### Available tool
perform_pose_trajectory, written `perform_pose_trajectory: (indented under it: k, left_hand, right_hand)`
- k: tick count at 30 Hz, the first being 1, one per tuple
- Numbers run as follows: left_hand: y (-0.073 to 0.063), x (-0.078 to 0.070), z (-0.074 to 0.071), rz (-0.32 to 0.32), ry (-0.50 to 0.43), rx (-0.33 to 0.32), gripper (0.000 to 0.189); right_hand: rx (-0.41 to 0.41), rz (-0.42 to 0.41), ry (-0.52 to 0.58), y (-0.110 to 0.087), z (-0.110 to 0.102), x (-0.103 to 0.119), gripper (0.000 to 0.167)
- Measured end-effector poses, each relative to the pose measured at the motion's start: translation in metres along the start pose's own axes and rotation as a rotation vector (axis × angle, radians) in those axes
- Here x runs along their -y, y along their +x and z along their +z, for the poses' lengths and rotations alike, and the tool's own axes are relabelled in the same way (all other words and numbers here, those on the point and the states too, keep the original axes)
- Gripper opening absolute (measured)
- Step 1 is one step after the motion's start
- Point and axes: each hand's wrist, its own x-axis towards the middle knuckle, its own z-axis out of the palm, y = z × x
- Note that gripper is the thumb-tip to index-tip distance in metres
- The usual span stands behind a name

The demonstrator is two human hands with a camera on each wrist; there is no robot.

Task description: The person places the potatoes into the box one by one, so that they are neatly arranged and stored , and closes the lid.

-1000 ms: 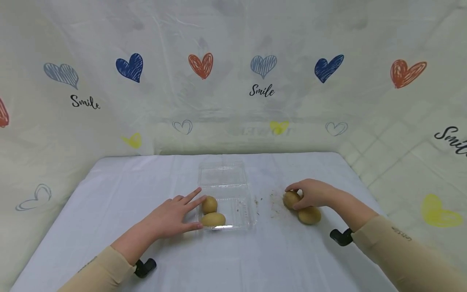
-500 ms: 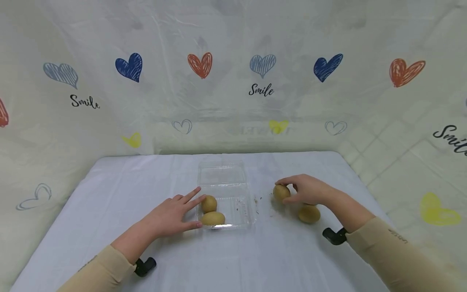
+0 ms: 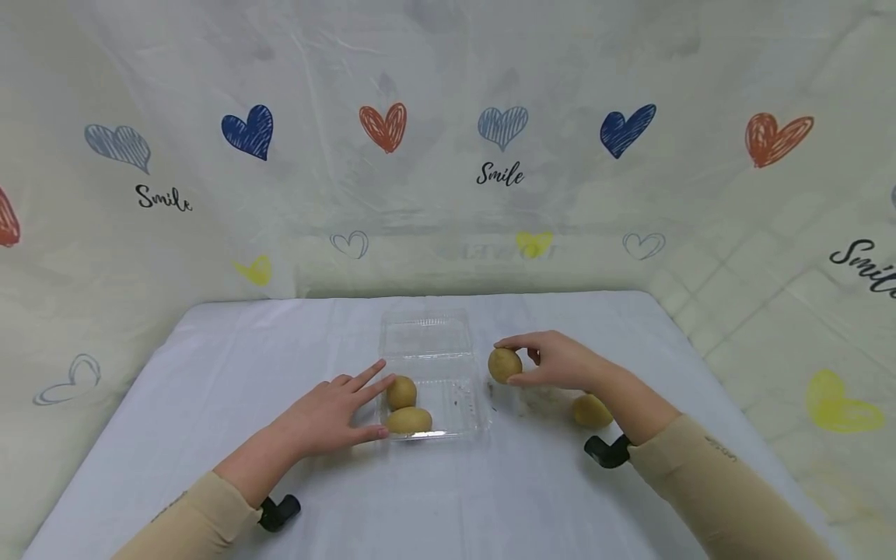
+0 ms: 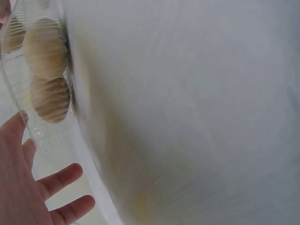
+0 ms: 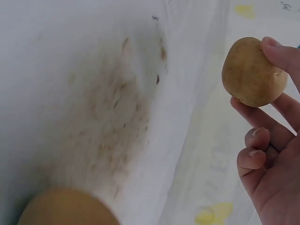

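Pinching a potato (image 3: 505,365) is the right hand (image 3: 556,362); the left hand (image 3: 336,410), spread wide, touches the clear container (image 3: 448,404).

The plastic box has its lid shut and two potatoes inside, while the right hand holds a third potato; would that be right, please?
Not quite: the head view shows the lid open, folded back. The plastic box does have two potatoes inside, and the right hand holds a third potato.
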Motion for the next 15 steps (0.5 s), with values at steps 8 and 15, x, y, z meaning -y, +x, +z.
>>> perform_pose_trajectory:
  k: [8, 15]
  left_hand:
    - [-0.001, 0.0, -0.001, 0.005, 0.001, -0.01, 0.086]
    - [0.001, 0.002, 0.003, 0.011, 0.014, -0.008, 0.088]
  right_hand:
    - [-0.018, -0.092, 0.05, 0.018, 0.013, 0.025, 0.054]
    - [0.014, -0.125, 0.038, 0.03, 0.027, 0.042, 0.054]
